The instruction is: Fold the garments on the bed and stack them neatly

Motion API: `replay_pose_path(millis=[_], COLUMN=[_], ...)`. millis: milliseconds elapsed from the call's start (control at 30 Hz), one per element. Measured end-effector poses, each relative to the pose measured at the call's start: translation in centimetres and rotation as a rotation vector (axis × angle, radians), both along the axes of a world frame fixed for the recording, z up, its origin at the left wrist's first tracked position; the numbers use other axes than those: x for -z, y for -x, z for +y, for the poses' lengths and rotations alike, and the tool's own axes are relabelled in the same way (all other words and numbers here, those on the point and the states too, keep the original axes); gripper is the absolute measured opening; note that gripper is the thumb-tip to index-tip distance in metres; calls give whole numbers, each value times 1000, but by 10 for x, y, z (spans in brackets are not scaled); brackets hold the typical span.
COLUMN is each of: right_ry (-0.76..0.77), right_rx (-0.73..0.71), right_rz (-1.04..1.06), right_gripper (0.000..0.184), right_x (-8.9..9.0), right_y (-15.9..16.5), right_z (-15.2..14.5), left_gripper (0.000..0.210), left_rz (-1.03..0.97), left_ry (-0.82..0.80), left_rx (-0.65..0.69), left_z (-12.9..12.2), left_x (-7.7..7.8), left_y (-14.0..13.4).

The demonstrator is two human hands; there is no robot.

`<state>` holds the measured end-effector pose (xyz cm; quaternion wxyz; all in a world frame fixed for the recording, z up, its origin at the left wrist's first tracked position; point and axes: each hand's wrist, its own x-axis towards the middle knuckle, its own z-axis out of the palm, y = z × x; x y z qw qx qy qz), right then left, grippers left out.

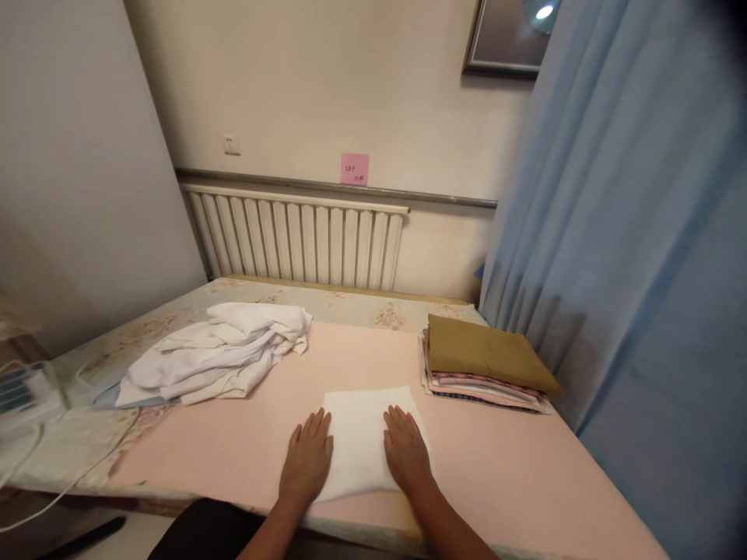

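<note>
A white folded cloth (357,443) lies flat near the front edge of a pink sheet (362,354). My left hand (307,459) rests palm down at the cloth's left edge, its fingers stretched out. On the right side of the same cloth, my right hand (407,449) also lies flat with fingers extended. Neither hand grips anything. To the right and farther back sits a stack of folded fabrics, with an olive-brown folded cloth (487,354) on top. Crumpled white fabric (219,354) is heaped at the left.
A floral cover (350,308) shows beneath the pink sheet. White cables (78,478) and a power strip (38,416) lie at far left. A blue curtain (607,194) hangs along the right. Behind stands a white radiator (303,241), below a pink note (355,169).
</note>
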<state>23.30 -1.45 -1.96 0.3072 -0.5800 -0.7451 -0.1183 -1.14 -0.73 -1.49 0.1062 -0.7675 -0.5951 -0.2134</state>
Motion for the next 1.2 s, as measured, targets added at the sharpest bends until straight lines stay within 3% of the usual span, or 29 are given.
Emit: replay_pose_path(millis=[967, 1133, 1200], right_ry=[15, 28, 33], right_rx=[5, 0, -7], right_rz=[-7, -8, -2], right_gripper=[38, 39, 39], right_x=[-2, -4, -5], right_y=[-1, -1, -1], right_z=[0, 0, 0], left_gripper=[48, 47, 47], left_rz=[-10, 20, 30], left_ry=[75, 109, 68], left_rx=[-17, -130, -95], left_z=[2, 7, 8], left_x=[-1, -17, -26], left_y=[-1, -17, -35])
